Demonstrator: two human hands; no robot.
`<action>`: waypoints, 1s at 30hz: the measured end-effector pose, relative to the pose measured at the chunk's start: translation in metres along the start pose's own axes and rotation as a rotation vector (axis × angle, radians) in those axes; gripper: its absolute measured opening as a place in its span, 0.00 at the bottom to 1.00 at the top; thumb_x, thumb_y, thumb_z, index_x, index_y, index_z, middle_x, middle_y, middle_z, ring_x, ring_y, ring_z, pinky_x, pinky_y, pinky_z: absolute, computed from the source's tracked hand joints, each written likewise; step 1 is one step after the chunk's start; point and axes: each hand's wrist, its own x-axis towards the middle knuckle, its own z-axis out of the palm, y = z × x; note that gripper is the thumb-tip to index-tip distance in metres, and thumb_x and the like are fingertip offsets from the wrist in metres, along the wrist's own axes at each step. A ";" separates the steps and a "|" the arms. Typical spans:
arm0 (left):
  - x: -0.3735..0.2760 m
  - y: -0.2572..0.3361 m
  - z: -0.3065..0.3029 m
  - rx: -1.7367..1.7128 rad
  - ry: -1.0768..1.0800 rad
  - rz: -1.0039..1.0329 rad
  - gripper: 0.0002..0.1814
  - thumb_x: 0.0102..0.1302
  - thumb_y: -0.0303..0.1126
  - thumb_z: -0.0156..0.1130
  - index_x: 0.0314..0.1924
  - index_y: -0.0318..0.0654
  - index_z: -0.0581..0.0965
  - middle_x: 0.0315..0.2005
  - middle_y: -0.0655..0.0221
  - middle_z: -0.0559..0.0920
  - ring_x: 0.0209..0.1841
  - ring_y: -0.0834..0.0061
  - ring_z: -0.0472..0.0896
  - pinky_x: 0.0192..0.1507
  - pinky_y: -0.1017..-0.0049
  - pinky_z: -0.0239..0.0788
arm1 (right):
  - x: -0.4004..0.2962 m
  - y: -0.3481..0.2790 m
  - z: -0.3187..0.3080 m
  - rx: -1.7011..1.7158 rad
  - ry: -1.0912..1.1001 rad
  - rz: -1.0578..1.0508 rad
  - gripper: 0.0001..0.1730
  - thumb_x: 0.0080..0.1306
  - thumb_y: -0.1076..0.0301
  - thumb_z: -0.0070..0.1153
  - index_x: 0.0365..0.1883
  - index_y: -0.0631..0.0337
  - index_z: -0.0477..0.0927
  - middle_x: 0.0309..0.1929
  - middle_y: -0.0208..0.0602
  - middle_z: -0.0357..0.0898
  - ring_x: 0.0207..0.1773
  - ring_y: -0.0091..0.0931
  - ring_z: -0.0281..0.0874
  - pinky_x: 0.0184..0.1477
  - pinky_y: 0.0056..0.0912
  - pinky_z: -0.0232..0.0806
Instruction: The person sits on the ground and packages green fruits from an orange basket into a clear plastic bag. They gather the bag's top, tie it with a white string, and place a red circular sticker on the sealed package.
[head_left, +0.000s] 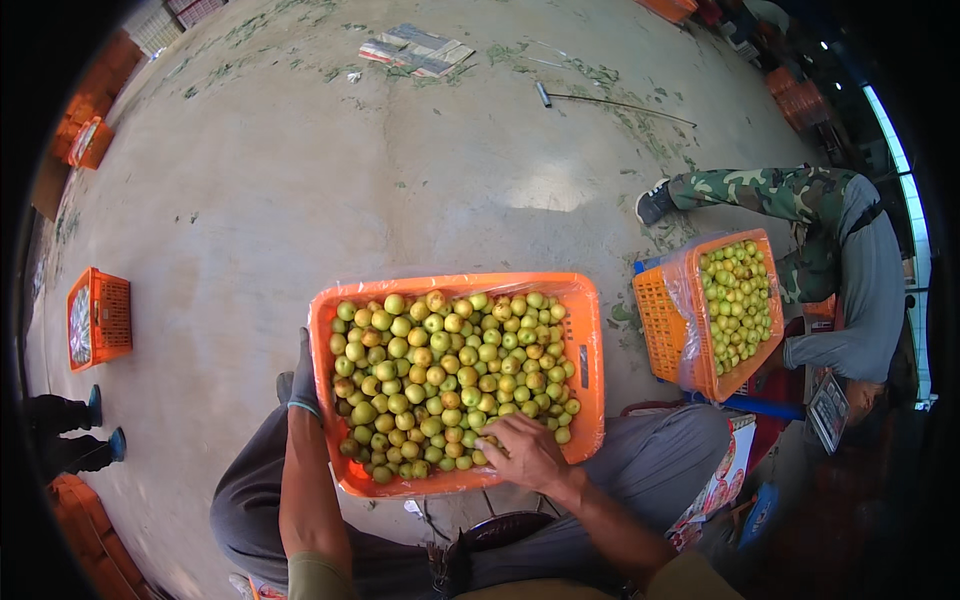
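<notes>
In front of me, an orange plastic crate (592, 360) lined with clear plastic film holds many small round yellow-green fruits (442, 375) that look like jujubes, some with brown patches. My left hand (304, 379), in a dark glove, lies along the crate's left outer wall, its fingers partly hidden. Bare and half curled, my right hand (525, 450) reaches over the near right rim and touches the fruits. Whether a fruit sits under its fingers is hidden. The crate is between my knees.
To the right, a tilted, lined orange crate (712, 315) of similar fruits stands before a person in camouflage trousers (750, 195). A digital scale (827, 412) is nearby. Another orange crate (110, 319) stands left; flattened packaging (420, 51) and a long-handled tool (545, 95) lie ahead among leaves.
</notes>
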 end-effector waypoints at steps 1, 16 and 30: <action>-0.010 -0.006 -0.013 0.007 0.041 0.020 0.41 0.84 0.64 0.42 0.71 0.31 0.75 0.65 0.52 0.81 0.65 0.59 0.80 0.70 0.61 0.72 | 0.018 0.017 -0.031 -0.085 0.198 -0.016 0.10 0.75 0.65 0.64 0.48 0.63 0.85 0.39 0.46 0.85 0.45 0.46 0.85 0.47 0.47 0.77; -0.073 0.038 -0.113 0.453 0.634 0.435 0.12 0.78 0.38 0.68 0.42 0.35 0.85 0.33 0.69 0.88 0.31 0.78 0.83 0.34 0.75 0.76 | 0.145 0.242 -0.074 0.907 -0.018 0.892 0.09 0.78 0.65 0.60 0.48 0.61 0.85 0.42 0.32 0.86 0.37 0.23 0.83 0.37 0.29 0.76; -0.139 0.037 0.022 0.866 0.422 0.616 0.17 0.75 0.34 0.72 0.55 0.28 0.85 0.37 0.75 0.88 0.40 0.81 0.83 0.45 0.76 0.77 | 0.155 0.295 -0.054 0.975 -0.040 0.884 0.14 0.75 0.65 0.60 0.47 0.68 0.86 0.39 0.42 0.86 0.38 0.31 0.85 0.39 0.39 0.80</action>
